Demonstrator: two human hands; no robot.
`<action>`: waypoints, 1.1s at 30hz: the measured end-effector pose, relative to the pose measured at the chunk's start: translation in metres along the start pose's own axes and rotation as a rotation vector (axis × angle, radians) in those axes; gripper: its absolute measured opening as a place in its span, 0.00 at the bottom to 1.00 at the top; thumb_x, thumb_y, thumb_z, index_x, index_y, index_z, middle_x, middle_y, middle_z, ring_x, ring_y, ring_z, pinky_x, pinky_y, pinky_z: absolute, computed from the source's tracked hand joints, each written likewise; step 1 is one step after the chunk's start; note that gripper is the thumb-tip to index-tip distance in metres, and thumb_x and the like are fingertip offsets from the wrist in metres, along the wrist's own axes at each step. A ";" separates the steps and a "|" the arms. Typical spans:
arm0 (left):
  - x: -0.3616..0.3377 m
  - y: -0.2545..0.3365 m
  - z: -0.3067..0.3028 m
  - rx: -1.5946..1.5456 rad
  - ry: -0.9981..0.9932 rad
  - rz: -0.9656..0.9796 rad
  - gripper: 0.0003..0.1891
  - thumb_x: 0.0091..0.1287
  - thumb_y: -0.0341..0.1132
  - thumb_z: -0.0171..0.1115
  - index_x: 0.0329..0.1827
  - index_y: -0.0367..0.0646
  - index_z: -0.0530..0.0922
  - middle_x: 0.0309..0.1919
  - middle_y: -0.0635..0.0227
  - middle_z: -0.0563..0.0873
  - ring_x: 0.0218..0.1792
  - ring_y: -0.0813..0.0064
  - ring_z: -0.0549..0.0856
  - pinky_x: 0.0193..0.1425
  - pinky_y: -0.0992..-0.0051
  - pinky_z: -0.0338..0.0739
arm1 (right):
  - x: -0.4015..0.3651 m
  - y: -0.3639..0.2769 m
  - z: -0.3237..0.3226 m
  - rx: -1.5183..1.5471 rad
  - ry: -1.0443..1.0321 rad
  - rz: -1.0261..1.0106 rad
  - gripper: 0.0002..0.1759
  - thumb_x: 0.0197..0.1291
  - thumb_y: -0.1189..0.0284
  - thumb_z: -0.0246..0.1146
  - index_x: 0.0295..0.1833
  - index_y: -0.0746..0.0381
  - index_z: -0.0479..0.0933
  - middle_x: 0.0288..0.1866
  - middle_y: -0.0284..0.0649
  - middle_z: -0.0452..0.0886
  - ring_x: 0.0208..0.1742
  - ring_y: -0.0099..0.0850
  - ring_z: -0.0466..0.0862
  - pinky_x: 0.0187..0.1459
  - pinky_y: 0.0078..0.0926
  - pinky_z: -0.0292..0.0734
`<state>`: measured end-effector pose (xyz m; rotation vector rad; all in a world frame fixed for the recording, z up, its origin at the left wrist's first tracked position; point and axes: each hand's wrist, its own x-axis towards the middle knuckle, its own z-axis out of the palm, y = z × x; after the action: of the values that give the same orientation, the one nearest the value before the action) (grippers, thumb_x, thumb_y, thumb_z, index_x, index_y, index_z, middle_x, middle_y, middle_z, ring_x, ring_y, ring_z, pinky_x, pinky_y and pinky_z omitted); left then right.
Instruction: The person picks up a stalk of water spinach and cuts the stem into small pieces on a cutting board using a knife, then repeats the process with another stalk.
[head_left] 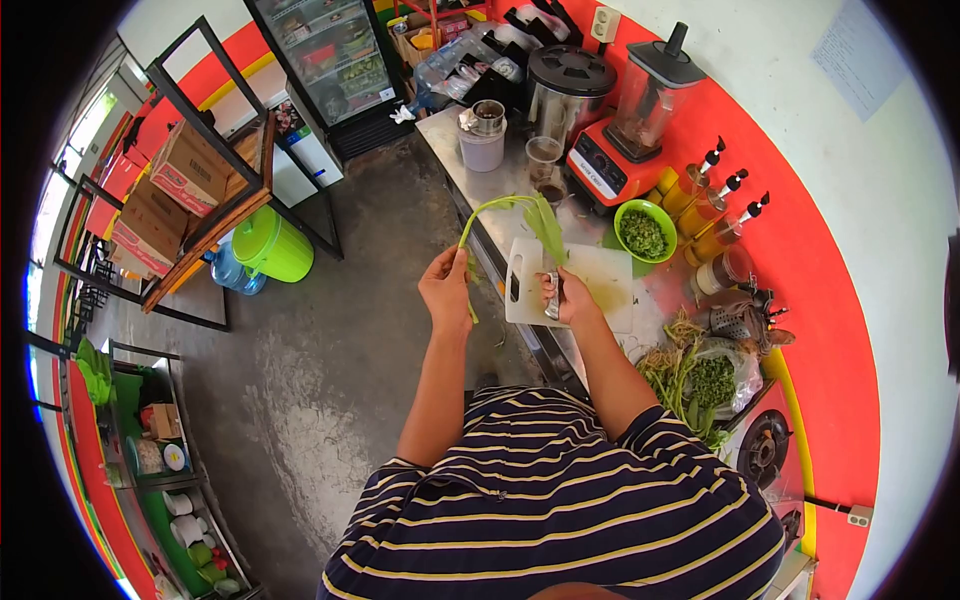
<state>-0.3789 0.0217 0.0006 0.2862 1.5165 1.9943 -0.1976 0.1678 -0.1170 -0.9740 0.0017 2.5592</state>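
Note:
My left hand (446,287) is closed in a pinch around a long green leafy stalk (484,205), held above the floor just off the counter's edge. The stalk arches over to the right, and its broad leaf hangs down near my other hand. Over the white cutting board (613,310), my right hand (571,297) is wrapped around the silvery handle of what looks like a knife (552,299); its blade is hard to make out. Just beyond the board stands a green bowl (620,213) of chopped greens.
Leafy stalks with roots (670,372) and a bag of chopped greens (713,380) lie right of me, near a gas stove (764,445). Pump bottles (700,213), a red blender (610,165), a plastic cup (543,155) and a steel pot (568,95) line the counter (455,150).

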 end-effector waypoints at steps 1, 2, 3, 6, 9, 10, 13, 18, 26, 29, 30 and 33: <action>0.000 -0.003 0.002 -0.003 -0.001 -0.002 0.12 0.73 0.31 0.68 0.53 0.33 0.84 0.32 0.73 0.84 0.29 0.84 0.78 0.33 0.82 0.73 | -0.003 -0.001 -0.003 0.014 -0.032 0.046 0.30 0.83 0.50 0.40 0.52 0.69 0.73 0.27 0.33 0.73 0.22 0.23 0.68 0.24 0.24 0.67; 0.000 -0.005 0.004 0.010 0.014 0.002 0.11 0.72 0.30 0.68 0.52 0.32 0.84 0.32 0.72 0.84 0.29 0.84 0.78 0.33 0.82 0.73 | -0.006 -0.002 -0.006 0.012 -0.028 0.044 0.30 0.83 0.50 0.40 0.52 0.69 0.73 0.27 0.33 0.73 0.22 0.23 0.68 0.24 0.24 0.67; -0.001 -0.007 0.006 0.022 0.031 0.006 0.11 0.72 0.30 0.69 0.51 0.31 0.84 0.31 0.72 0.84 0.28 0.84 0.78 0.32 0.81 0.73 | -0.013 -0.002 -0.007 -0.003 -0.037 0.014 0.30 0.83 0.51 0.41 0.53 0.69 0.74 0.27 0.33 0.74 0.22 0.23 0.68 0.24 0.23 0.67; -0.005 -0.012 0.019 0.010 -0.008 -0.017 0.11 0.72 0.28 0.67 0.53 0.29 0.84 0.32 0.69 0.86 0.29 0.83 0.79 0.32 0.82 0.72 | -0.040 0.005 -0.013 -0.103 -0.068 -0.158 0.27 0.83 0.53 0.42 0.58 0.68 0.73 0.28 0.33 0.75 0.22 0.23 0.69 0.25 0.23 0.66; -0.007 -0.019 0.035 -0.173 -0.081 -0.156 0.11 0.71 0.24 0.66 0.52 0.25 0.84 0.35 0.66 0.88 0.31 0.80 0.82 0.35 0.79 0.76 | -0.073 0.013 0.002 -0.252 0.006 -0.449 0.26 0.83 0.55 0.43 0.61 0.67 0.74 0.29 0.33 0.76 0.23 0.24 0.70 0.25 0.24 0.66; -0.009 -0.021 0.041 -0.179 -0.085 -0.157 0.11 0.71 0.24 0.66 0.52 0.25 0.84 0.35 0.66 0.88 0.31 0.80 0.82 0.35 0.79 0.76 | -0.082 0.013 0.005 -0.311 0.110 -0.595 0.26 0.83 0.55 0.43 0.60 0.66 0.75 0.29 0.33 0.76 0.23 0.24 0.70 0.25 0.24 0.65; -0.022 -0.022 0.058 -0.179 -0.223 -0.238 0.13 0.72 0.23 0.64 0.57 0.26 0.83 0.39 0.64 0.89 0.34 0.81 0.84 0.39 0.80 0.79 | -0.098 0.008 0.007 -0.429 0.138 -0.795 0.22 0.81 0.58 0.50 0.61 0.65 0.77 0.30 0.35 0.79 0.24 0.23 0.73 0.26 0.23 0.67; -0.037 -0.034 0.079 -0.226 -0.353 -0.246 0.13 0.73 0.26 0.65 0.57 0.29 0.83 0.40 0.65 0.88 0.34 0.82 0.83 0.40 0.80 0.81 | -0.147 0.012 0.040 -0.800 0.038 -0.987 0.24 0.79 0.65 0.57 0.71 0.70 0.73 0.33 0.35 0.82 0.30 0.19 0.74 0.32 0.19 0.69; -0.048 -0.038 0.083 -0.272 -0.519 -0.344 0.12 0.73 0.25 0.63 0.57 0.31 0.83 0.40 0.65 0.88 0.35 0.80 0.83 0.42 0.79 0.82 | -0.151 0.021 0.050 -1.219 -0.015 -0.990 0.25 0.73 0.71 0.64 0.73 0.64 0.74 0.37 0.31 0.81 0.34 0.16 0.73 0.37 0.18 0.70; -0.056 -0.020 0.089 -0.309 -0.505 -0.390 0.13 0.72 0.22 0.61 0.57 0.31 0.84 0.40 0.65 0.88 0.35 0.78 0.84 0.42 0.78 0.82 | -0.149 0.024 0.056 -1.206 -0.013 -0.988 0.27 0.71 0.72 0.66 0.74 0.64 0.74 0.37 0.29 0.81 0.34 0.15 0.72 0.38 0.18 0.69; -0.060 -0.014 0.090 -0.339 -0.492 -0.420 0.13 0.71 0.21 0.60 0.56 0.31 0.84 0.39 0.65 0.88 0.35 0.77 0.85 0.42 0.78 0.82 | -0.150 0.025 0.058 -1.209 -0.017 -0.983 0.27 0.71 0.72 0.66 0.74 0.64 0.74 0.37 0.29 0.81 0.34 0.15 0.72 0.38 0.18 0.69; -0.057 -0.016 0.086 -0.352 -0.491 -0.424 0.13 0.70 0.20 0.60 0.55 0.31 0.84 0.39 0.64 0.88 0.36 0.75 0.86 0.42 0.77 0.83 | -0.151 0.026 0.065 -1.312 0.036 -0.990 0.28 0.70 0.73 0.67 0.74 0.63 0.73 0.37 0.27 0.79 0.33 0.15 0.70 0.37 0.17 0.68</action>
<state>-0.2847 0.0600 0.0244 0.2557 0.8213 1.6527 -0.1466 0.0974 0.0251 -0.9624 -1.7871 1.3811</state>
